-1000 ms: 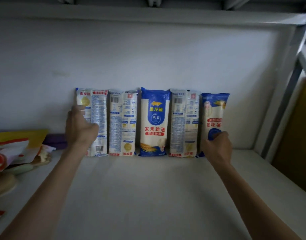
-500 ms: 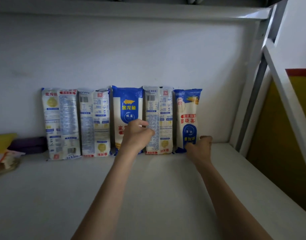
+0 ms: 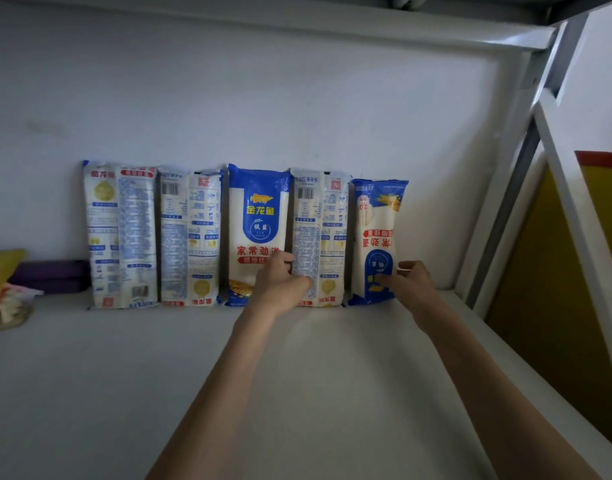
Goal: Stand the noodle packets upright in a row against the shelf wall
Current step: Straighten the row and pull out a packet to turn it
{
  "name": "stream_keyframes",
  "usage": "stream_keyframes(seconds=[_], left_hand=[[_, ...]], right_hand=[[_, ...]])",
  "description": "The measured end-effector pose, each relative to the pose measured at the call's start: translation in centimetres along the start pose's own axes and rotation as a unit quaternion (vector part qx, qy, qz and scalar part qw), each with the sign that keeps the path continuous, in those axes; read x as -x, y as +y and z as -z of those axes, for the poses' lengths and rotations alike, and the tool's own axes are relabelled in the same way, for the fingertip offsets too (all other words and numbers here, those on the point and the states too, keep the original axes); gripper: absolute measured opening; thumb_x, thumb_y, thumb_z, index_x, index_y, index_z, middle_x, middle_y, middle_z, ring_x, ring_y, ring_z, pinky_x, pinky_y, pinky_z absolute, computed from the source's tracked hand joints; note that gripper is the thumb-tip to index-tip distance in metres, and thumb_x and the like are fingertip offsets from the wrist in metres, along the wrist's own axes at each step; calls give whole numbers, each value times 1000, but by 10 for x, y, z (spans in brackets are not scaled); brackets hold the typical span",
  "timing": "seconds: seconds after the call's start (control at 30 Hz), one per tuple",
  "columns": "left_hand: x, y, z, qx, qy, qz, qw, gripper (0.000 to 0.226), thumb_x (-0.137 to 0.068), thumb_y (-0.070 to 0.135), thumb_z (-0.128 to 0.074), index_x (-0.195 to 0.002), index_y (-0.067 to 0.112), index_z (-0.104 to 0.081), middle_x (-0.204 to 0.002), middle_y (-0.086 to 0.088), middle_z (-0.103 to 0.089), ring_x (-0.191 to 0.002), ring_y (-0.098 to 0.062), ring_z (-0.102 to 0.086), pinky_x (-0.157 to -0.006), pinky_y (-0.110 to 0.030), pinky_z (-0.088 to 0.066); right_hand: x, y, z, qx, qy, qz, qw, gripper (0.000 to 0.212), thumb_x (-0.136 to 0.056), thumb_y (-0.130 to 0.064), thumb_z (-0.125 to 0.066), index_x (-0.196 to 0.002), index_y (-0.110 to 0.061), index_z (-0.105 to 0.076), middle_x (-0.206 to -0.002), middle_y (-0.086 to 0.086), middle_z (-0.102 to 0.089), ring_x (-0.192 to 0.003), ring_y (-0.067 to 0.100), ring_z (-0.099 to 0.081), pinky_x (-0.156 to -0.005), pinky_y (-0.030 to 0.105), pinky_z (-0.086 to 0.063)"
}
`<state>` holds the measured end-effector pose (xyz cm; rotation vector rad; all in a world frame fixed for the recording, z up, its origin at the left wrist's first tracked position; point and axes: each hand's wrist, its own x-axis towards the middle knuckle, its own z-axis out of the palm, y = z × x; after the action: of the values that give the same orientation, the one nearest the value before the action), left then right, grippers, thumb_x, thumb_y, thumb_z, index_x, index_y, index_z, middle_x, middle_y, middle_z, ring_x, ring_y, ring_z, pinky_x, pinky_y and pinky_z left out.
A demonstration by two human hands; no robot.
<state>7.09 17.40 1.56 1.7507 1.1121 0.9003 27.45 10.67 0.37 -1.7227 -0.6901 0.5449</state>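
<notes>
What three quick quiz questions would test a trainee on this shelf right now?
1. How many noodle packets stand against the wall?
2. True or false: the rightmost packet has its print upside down.
3. Which packet does the left hand touch: A the leftmost packet, B the fourth packet, C the purple item?

Key: 1. Five. 2. True. 3. B; the right hand is at the rightmost one.

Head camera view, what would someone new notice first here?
Five noodle packets stand upright in a row against the white shelf wall. The left hand rests on the fourth packet, the right hand on the rightmost packet, whose print is upside down.
</notes>
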Motion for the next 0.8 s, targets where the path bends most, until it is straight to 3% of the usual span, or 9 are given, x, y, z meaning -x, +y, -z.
stream_keyframes(seconds=[0.1,0.17,0.23,0.4,0.53,0.8], left_hand=[[-2,-1,1,4,-14,-3,1000,63,-85,11,-72,-141,13,-42,-140,-6,-53,-116,-16,-53,-73,-18,-43],[-2,-1,0,1,-23,-10,1000,66,-85,10,-72,-142,14,-40,-141,-5,-52,-118,-16,-52,-83,-23,-43],[-2,-1,-3,0,-30,-13,999,70,-83,8,-73,-143,14,-38,-142,-5,-52,-123,-18,-53,-86,-26,-44],[0,0,-7,3,-23,-20,1000,67,-85,6,-72,-142,14,-38,-140,-5,-54,-120,-18,-57,-76,-20,-45],[-1,-2,-7,5,-19,-18,1000,64,-86,6,-69,-142,14,-38,-141,-5,-53,-123,-21,-57,-74,-19,-46],[-3,-2,-6,17,-13,-17,1000,60,-89,8,-67,-141,13,-39,-140,-6,-53,-122,-22,-56,-78,-24,-47]], right_hand=[[0,5,-3,-10,-19,5,1000,59,-84,-3,-69,-134,-7,-38,-132,12,-54,-102,19,-54,-70,27,-49],[0,5,-2,-24,-23,12,999,60,-85,-3,-68,-136,-8,-38,-132,13,-55,-100,17,-53,-61,23,-47],[-2,3,1,-28,-23,11,999,61,-87,-7,-68,-140,-11,-38,-134,13,-55,-101,18,-54,-62,25,-47],[-4,2,2,-18,-34,8,999,54,-88,-11,-67,-137,-11,-44,-134,12,-57,-115,26,-58,-75,33,-49],[-5,1,-1,-32,-23,-1,999,49,-89,-9,-66,-133,-9,-45,-134,12,-56,-115,27,-58,-81,37,-50],[-9,1,-9,-49,4,-21,999,47,-89,-5,-64,-130,-8,-42,-135,13,-54,-122,31,-55,-82,39,-50]])
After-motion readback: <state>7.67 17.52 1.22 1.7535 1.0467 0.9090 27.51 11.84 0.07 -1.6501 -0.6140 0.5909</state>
